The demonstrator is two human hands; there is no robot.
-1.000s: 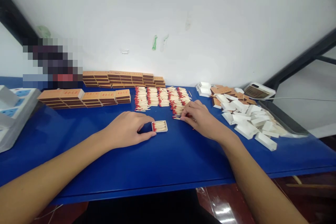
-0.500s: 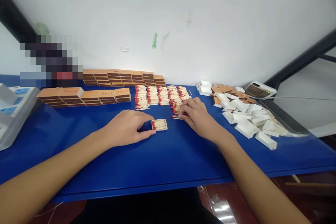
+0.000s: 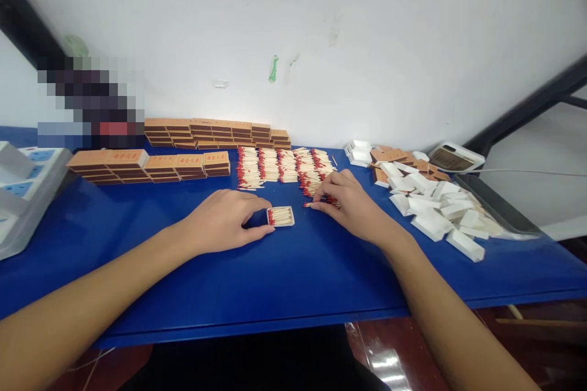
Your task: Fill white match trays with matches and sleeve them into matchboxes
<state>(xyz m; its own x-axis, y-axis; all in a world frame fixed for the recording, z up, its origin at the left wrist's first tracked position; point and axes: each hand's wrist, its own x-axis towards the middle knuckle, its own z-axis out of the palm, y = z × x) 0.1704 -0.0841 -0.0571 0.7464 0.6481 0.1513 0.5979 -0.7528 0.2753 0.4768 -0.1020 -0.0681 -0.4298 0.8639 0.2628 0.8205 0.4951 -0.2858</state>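
My left hand [image 3: 224,220] rests on the blue table [image 3: 275,275] with thumb and fingers pinching the left end of a small open tray of red-tipped matches [image 3: 280,216]. My right hand [image 3: 346,201] lies palm down just right of the tray, its fingertips pressed onto a few loose matches [image 3: 316,203] at the near edge of the match heap [image 3: 284,166]. The fingers are curled over the sticks; how many they grip is hidden.
Rows of stacked brown matchboxes [image 3: 151,166] and a further row [image 3: 215,133] line the back left. A pile of white inner trays and brown sleeves [image 3: 431,201] lies at right, by a dark tray [image 3: 495,204]. A grey power strip [image 3: 22,195] sits far left.
My right hand has shifted slightly toward the heap and back, raking a few matches toward the tray. The left hand and the tray have stayed put.
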